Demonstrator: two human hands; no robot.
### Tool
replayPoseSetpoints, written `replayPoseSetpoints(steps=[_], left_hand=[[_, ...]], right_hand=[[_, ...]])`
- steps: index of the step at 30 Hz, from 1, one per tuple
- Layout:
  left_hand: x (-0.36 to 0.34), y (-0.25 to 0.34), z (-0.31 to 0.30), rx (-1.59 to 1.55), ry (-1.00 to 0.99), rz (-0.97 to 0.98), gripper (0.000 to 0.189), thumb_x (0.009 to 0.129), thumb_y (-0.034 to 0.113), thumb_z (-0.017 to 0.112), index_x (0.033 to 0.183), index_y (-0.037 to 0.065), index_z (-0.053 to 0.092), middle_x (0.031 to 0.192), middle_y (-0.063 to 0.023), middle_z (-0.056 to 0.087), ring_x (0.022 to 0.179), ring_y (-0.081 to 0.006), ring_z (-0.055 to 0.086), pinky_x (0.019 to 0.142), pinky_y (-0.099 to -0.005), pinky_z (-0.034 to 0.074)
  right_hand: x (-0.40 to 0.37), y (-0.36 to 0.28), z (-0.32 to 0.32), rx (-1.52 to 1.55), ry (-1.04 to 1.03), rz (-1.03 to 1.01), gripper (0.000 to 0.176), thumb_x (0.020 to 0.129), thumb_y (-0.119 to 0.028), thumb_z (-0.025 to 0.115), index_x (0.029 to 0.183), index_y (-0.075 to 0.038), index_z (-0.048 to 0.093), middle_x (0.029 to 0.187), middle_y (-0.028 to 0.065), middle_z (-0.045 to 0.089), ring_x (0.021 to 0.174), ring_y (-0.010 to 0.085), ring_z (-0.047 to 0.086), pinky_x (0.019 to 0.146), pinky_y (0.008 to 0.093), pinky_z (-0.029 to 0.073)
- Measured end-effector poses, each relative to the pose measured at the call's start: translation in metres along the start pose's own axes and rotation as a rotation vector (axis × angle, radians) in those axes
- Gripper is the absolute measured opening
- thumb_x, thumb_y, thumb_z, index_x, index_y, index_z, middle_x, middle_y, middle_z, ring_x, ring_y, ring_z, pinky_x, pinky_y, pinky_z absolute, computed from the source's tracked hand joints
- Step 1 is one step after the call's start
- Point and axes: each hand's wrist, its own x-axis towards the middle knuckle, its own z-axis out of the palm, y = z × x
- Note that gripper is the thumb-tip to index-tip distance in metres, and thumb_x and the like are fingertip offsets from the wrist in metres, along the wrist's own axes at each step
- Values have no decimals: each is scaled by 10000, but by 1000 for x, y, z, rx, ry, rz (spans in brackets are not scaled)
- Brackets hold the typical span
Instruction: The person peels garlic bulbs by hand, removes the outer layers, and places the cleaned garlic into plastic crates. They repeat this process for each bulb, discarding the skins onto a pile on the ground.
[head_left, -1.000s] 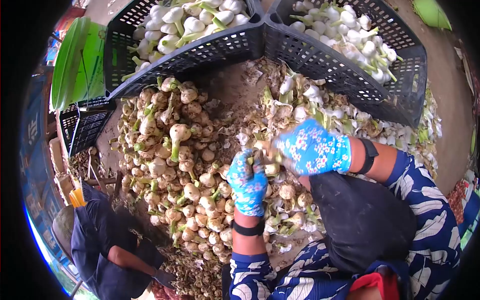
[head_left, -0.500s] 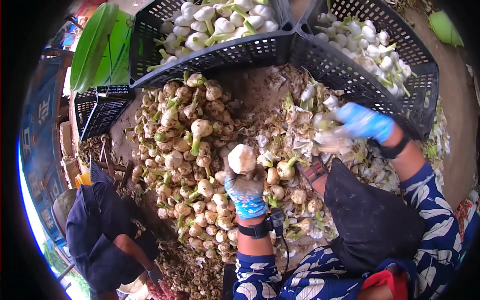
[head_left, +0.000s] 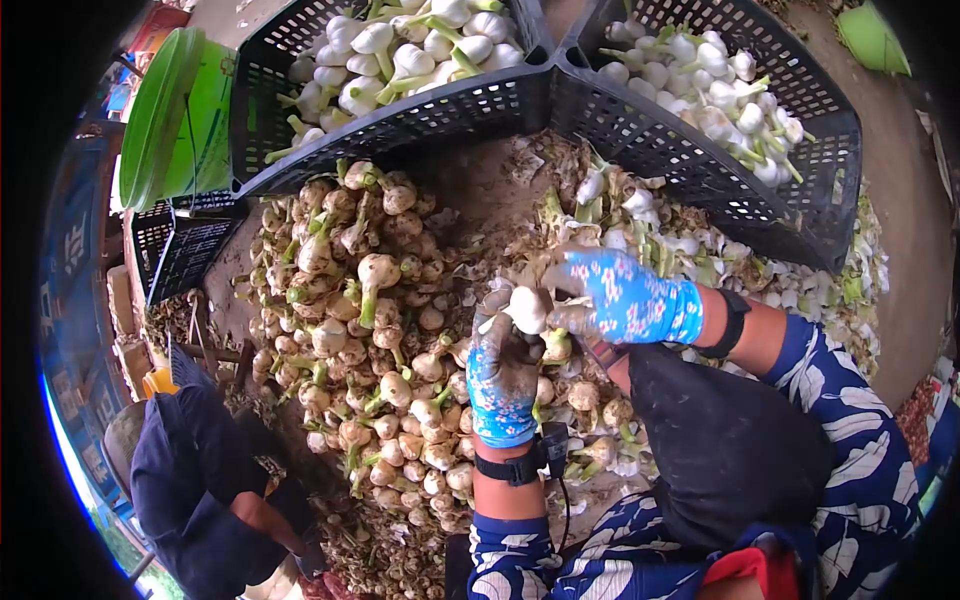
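Observation:
A white, partly cleaned garlic bulb (head_left: 527,310) sits in the fingers of my left hand (head_left: 503,375), which wears a blue flowered glove with dirty fingertips. My right hand (head_left: 625,295), in a matching glove, comes in from the right, its bent fingers and thumb closed at the bulb's right side. Whether a strip of skin lies between them is too small to make out. Left of my hands spreads a heap of unpeeled garlic (head_left: 380,270) with dirt-stained skins and short green stems. Below my right hand are a few more unpeeled bulbs (head_left: 584,396).
Two black crates, one at left (head_left: 395,123) and one at right (head_left: 700,150), hold white garlic bulbs beyond the heap. Peeled skins (head_left: 715,260) litter the ground at right. A green bucket (head_left: 208,120) stands far left. Another person (head_left: 205,480) bends over at lower left.
My right hand has come from the peelings at right, where it was blurred, to the bulb. My left hand still holds the bulb, now turned. The view has shifted slightly.

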Motion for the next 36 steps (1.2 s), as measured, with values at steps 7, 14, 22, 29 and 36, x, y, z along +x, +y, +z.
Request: replayPoseSetpoints(steps=[7, 14, 22, 29, 36], left_hand=[[-11, -7, 15, 231, 208, 207, 142, 829, 96, 607, 944, 30, 558, 878, -51, 600, 801, -152, 579, 702, -261, 454], [-7, -14, 19, 1356, 61, 1061, 258, 735, -70, 533, 959, 55, 563, 926, -143, 537, 857, -315, 529, 757, -376, 437], [-4, -27, 17, 1271, 108, 944, 243, 756, -131, 552, 921, 47, 555, 931, -89, 536, 865, -207, 552, 774, -308, 459], [-15, -9, 34, 241, 27, 438, 147, 764, -62, 526, 872, 37, 542, 948, -68, 526, 945, -158, 508, 834, -289, 430], [17, 49, 89, 1052, 30, 1097, 544, 698, 143, 693, 1193, 34, 494, 1180, -170, 500, 1097, -335, 471, 924, -415, 384]], right_hand=[[-11, 10, 8, 97, 101, 109, 323, 821, -244, 606, 1073, -43, 587, 953, 189, 597, 948, 345, 580, 801, 412, 476], [-6, -5, 14, -91, 18, 248, 294, 824, -327, 576, 887, -42, 616, 763, 200, 599, 737, 384, 585, 630, 467, 452], [-10, 21, 22, -89, 136, 237, 169, 803, -165, 564, 887, -29, 620, 740, 185, 610, 724, 345, 616, 626, 408, 484], [-30, 96, 11, -247, 88, 276, 169, 803, -180, 553, 910, -58, 602, 767, 185, 601, 738, 350, 595, 639, 416, 465], [-13, 33, 2, -311, -217, 406, 275, 813, -152, 549, 1060, -52, 616, 1006, 179, 619, 939, 297, 607, 801, 363, 489]])
